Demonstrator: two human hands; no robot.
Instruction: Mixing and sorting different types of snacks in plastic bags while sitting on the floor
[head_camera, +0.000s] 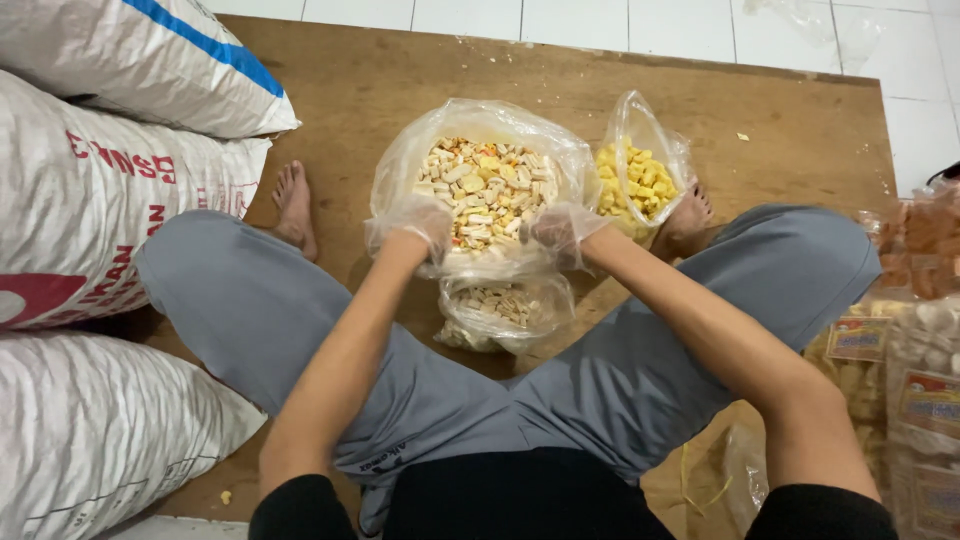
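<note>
I sit cross-legged on a wooden board (420, 80). A big clear plastic bag of pale mixed snack pieces (487, 190) stands between my feet. My left hand (418, 226), in a thin clear plastic glove, rests at the bag's near left rim. At the near right rim is my right hand (558, 232), gloved the same way. Both hands have curled fingers; whether they grip the plastic or hold pieces is unclear. Just below them lies a smaller clear bag of the same pale pieces (503, 310). A second bag with yellow pieces (640, 180) stands to the right.
Large white woven sacks (90, 190) are stacked along the left. Packed bags of snacks with labels (915, 340) pile up on the right. White floor tiles (700, 25) lie beyond the board. My bare feet (293, 205) rest beside the bags.
</note>
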